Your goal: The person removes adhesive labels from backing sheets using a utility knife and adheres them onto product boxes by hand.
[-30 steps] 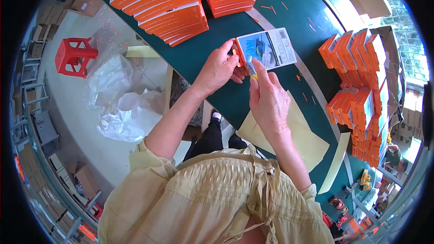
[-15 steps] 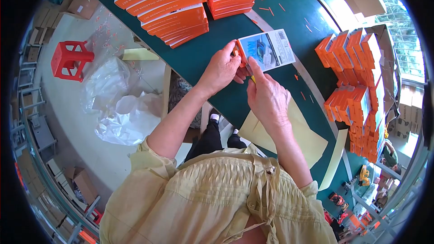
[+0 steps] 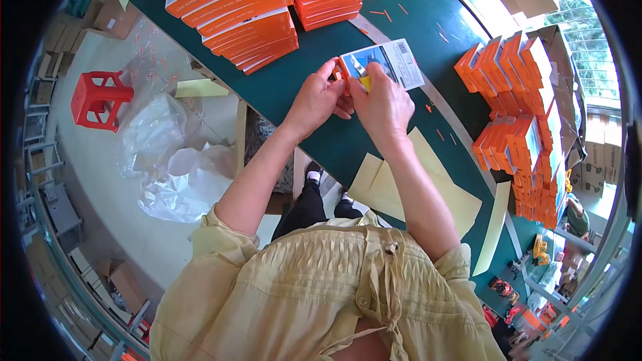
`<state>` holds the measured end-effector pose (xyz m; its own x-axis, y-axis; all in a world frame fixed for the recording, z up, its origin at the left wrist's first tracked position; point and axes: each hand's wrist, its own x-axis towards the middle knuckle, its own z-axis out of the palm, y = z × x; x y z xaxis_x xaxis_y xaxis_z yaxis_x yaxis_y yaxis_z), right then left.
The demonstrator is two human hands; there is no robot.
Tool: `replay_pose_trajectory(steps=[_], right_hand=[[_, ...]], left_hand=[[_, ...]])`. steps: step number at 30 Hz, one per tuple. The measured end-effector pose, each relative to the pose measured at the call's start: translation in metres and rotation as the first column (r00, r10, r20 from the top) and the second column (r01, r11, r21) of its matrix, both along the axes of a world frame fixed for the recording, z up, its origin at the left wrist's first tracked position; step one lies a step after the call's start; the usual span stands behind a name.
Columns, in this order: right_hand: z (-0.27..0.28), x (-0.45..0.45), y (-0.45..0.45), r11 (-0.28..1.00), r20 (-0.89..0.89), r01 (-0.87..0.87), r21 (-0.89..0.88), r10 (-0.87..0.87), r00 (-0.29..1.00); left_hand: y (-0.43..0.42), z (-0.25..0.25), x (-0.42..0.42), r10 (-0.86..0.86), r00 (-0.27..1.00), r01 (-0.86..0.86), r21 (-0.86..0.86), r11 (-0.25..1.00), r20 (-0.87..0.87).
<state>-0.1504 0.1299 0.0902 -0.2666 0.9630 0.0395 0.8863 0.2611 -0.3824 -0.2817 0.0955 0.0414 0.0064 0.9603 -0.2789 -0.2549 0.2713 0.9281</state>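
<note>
My left hand [image 3: 314, 101] grips the orange end of a flat charger box [image 3: 401, 60], its fingers closed round that edge. The printed back of the box faces up, with a picture and a barcode label. Held in my right hand [image 3: 388, 103] is a small yellow knife [image 3: 366, 83]; its pale metal tip lies over the box's printed face, near the orange end. Whether the tip touches the card I cannot tell. The right fingers hide most of the handle. Both hands are close together above the green table [image 3: 321, 140].
Tall stacks of orange charger boxes [image 3: 231, 10] stand at the far left of the table, and more boxes [image 3: 528, 127] at the right. Yellowish paper sheets [image 3: 428, 180] lie near my right forearm. Thin orange strips are scattered about. A red stool [image 3: 100, 100] and clear plastic bags [image 3: 187, 180] are on the floor.
My right hand has turned and closed more around the yellow knife, and the metal tip now shows over the box. The left hand keeps its hold. The whole view has shifted slightly.
</note>
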Motion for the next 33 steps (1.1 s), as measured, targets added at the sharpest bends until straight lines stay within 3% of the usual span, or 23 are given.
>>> replay_pose_trajectory(steps=[7, 10, 11, 12, 13, 15, 16, 19, 21, 23, 24, 25, 30, 33], right_hand=[[0.0, -0.007, 0.0, 0.994, 0.106, -0.058, -0.095, 0.068, 0.992], [-0.016, 0.017, -0.02, 0.978, -0.215, -0.211, -0.005, 0.205, 0.955], [-0.016, 0.031, -0.039, 0.965, -0.315, -0.258, 0.05, 0.26, 0.913], [-0.01, 0.047, -0.055, 0.956, -0.386, -0.293, 0.004, 0.272, 0.881], [0.01, 0.071, -0.068, 0.909, -0.389, -0.36, -0.211, 0.26, 0.884], [0.007, 0.124, -0.082, 0.767, -0.331, -0.407, -0.495, 0.267, 0.905], [0.008, 0.153, -0.087, 0.725, -0.251, -0.349, -0.594, 0.244, 0.937], [0.01, 0.237, -0.094, 0.684, -0.001, -0.079, -0.725, 0.115, 0.993], [0.001, 0.294, -0.097, 0.747, 0.144, 0.083, -0.66, 0.018, 0.989], [-0.014, 0.348, -0.106, 0.813, 0.103, 0.179, -0.554, -0.146, 0.984], [-0.031, 0.377, -0.109, 0.863, -0.064, 0.121, -0.49, -0.174, 0.983], [-0.031, 0.392, -0.107, 0.822, -0.05, 0.177, -0.541, -0.241, 0.969], [-0.069, 0.435, -0.109, 0.914, 0.061, 0.154, -0.374, -0.142, 0.988], [-0.078, 0.434, -0.101, 0.891, 0.101, 0.198, -0.409, -0.171, 0.98]], left_hand=[[0.0, 0.011, 0.01, 0.102, 0.994, -0.102, 0.016, 0.995, -0.034], [-0.003, 0.006, 0.009, 0.093, 0.987, -0.09, 0.03, 0.995, -0.133], [-0.008, 0.015, 0.019, 0.19, 0.971, -0.19, 0.01, 0.982, -0.143], [-0.011, 0.011, 0.024, 0.238, 0.955, -0.238, 0.025, 0.971, -0.176], [-0.015, 0.006, 0.028, 0.291, 0.933, -0.289, 0.042, 0.956, -0.21], [-0.036, 0.013, 0.049, 0.472, 0.793, -0.388, 0.278, 0.879, -0.385], [-0.047, 0.012, 0.064, 0.52, 0.738, -0.37, 0.386, 0.845, -0.43], [-0.074, 0.002, 0.133, 0.332, 0.738, -0.102, 0.39, 0.915, -0.587], [-0.083, -0.009, 0.188, 0.25, 0.623, 0.26, 0.497, 0.828, -0.741], [-0.088, -0.027, 0.246, 0.163, 0.623, 0.468, 0.532, 0.705, -0.765], [-0.091, -0.035, 0.272, 0.131, 0.557, 0.561, 0.489, 0.668, -0.82], [-0.095, -0.042, 0.296, 0.105, 0.486, 0.647, 0.438, 0.625, -0.868], [-0.116, -0.072, 0.363, 0.01, 0.264, 0.682, 0.194, 0.705, -0.964], [-0.122, -0.082, 0.372, -0.026, 0.184, 0.688, 0.11, 0.717, -0.983]])
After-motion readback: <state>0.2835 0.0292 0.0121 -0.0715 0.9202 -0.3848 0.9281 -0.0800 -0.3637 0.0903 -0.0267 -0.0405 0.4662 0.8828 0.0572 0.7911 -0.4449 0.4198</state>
